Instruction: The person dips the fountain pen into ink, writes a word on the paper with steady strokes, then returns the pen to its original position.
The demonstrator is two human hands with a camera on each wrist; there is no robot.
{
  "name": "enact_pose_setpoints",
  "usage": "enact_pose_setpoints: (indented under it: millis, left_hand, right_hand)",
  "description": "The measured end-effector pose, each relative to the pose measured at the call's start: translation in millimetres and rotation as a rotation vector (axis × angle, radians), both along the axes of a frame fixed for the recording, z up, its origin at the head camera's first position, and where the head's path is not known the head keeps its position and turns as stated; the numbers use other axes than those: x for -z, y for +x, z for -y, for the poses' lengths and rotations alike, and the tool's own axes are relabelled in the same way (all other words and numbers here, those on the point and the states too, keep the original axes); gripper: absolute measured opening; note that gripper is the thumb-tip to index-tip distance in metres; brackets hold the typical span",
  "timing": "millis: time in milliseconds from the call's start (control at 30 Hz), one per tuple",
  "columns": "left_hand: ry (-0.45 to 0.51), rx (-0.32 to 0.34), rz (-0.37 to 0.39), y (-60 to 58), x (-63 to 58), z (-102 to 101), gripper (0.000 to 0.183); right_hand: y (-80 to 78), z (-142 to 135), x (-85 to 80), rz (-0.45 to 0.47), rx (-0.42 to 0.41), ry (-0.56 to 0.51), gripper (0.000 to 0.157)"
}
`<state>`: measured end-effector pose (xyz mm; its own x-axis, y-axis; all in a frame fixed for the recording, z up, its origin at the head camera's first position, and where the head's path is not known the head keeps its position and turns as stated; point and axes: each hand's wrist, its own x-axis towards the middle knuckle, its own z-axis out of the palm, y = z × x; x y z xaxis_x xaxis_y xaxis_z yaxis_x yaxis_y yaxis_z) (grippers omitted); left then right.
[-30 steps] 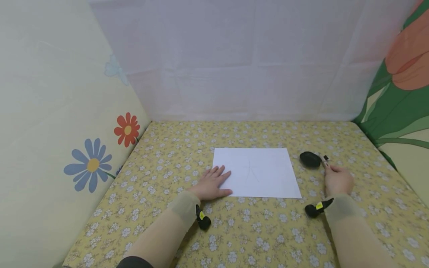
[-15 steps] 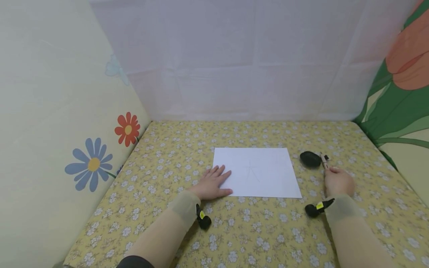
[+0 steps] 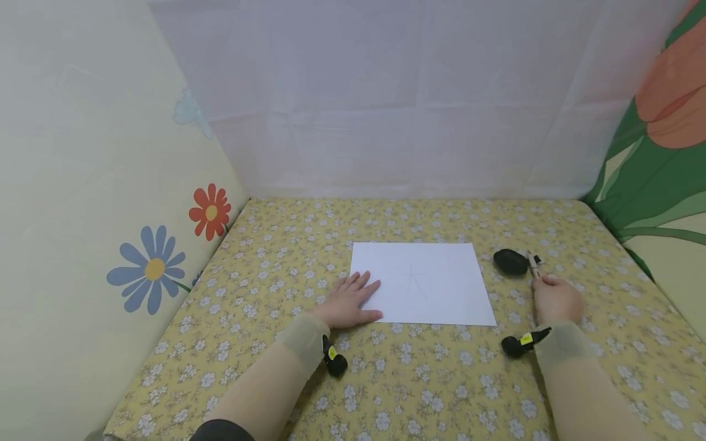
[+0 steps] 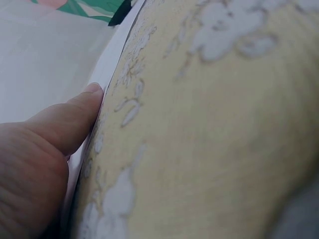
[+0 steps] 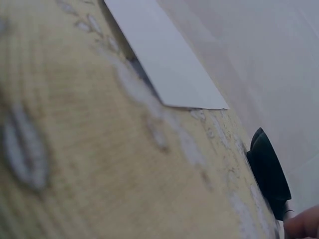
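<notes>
A white sheet of paper lies on the table, with faint thin lines crossing near its middle. My left hand rests flat on the paper's near left corner, fingers spread; in the left wrist view the thumb lies along the sheet's edge. To the right of the paper, my right hand pinches a slim pale pen-like stick, low at the table. Just left of that stick sits a black oval object. Only a fingertip of this hand shows in the right wrist view.
A small black piece shows beside the stick; what it is I cannot tell. Yellow flowered cloth covers the table. A white sheet hangs behind, and flower-printed panels stand at both sides.
</notes>
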<state>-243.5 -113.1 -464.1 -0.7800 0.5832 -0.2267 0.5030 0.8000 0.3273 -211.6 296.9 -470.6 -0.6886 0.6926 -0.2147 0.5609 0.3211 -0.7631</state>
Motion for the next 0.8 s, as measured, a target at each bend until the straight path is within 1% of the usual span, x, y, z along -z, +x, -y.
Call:
enact_pose_setpoints:
  millis: [200,467,800]
  left_hand:
    - [0.000,0.002,-0.009,1.1,-0.6,-0.4,0.078]
    - [-0.010,0.002,-0.002,0.6,-2.1,-1.6,0.077]
    - [-0.013,0.000,-0.004,1.0,-1.8,-3.0,0.078]
  right_hand:
    - [0.1,-0.8,0.0,-0.005,-0.011,0.016,0.048]
    - [0.8,-1.2,-0.3,-0.024,-0.025,0.044,0.048]
    - [1.4,-2.3,-0.4,-0.017,-0.014,0.024,0.052]
